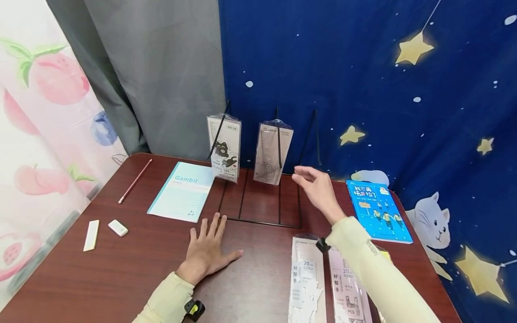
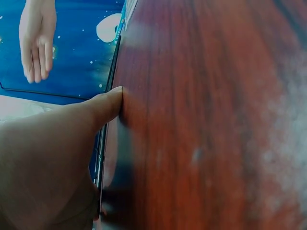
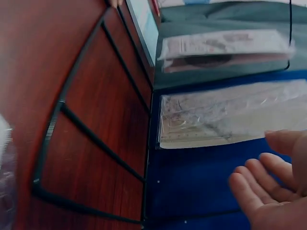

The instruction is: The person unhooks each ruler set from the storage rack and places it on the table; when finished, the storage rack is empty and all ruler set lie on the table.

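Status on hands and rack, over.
Left hand flat on table; right hand raised, empty. Two ruler packs hanging on rack. Right hook bare, nothing seen blocking.

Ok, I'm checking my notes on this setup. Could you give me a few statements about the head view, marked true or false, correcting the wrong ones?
1. The cat-printed pack hangs on the rack's left hook. True.
2. The person's right grip holds a pack. False: the right grip holds nothing.
3. The person's left grip rests on the table. True.
4. The blue book lies left of the Gambit notebook. False: the blue book is at the right, the Gambit notebook at the left.
5. The rack's right hook carries nothing. True.
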`<state>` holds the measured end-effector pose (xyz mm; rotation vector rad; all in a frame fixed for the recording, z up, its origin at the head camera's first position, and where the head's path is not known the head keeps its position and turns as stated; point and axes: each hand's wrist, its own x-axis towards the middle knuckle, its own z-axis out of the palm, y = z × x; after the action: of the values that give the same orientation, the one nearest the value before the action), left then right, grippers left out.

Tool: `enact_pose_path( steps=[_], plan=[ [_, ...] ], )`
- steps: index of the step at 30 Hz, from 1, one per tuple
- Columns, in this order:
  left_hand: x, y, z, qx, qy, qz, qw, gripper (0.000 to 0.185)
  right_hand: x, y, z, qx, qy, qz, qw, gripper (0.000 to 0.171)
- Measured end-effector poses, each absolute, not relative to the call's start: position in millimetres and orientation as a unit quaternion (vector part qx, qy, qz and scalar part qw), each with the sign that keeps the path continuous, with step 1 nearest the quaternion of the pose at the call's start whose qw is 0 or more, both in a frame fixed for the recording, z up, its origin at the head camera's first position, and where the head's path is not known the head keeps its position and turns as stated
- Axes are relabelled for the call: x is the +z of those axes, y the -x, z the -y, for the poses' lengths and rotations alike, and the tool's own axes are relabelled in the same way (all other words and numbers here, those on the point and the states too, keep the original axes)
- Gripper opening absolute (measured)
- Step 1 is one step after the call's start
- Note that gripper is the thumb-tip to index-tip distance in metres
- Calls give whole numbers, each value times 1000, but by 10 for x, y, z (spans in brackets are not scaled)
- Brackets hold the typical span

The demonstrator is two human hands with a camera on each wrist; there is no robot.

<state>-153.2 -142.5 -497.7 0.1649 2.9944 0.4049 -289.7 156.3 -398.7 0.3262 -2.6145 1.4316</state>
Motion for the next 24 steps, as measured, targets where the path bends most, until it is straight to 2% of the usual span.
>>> enact_pose_path(
  steps=[9,12,17,24],
  plan=[
    [-5120,1557,1441,114,-55,-991,43,112,-3931,3377,-1341,550,-123,824,63,47],
    [-5162,1564,1440,112,-60,-992,27,112,-3887,3408,-1281,533,-126,834,74,43],
    [-5107,1558,1428,110,-61,-992,32,111,-3838,3395,-1232,506,-114,850,91,30],
    [-5041,1535,1436,117,-57,-991,43,111,-3830,3281,-1228,516,-137,842,75,28]
  ],
)
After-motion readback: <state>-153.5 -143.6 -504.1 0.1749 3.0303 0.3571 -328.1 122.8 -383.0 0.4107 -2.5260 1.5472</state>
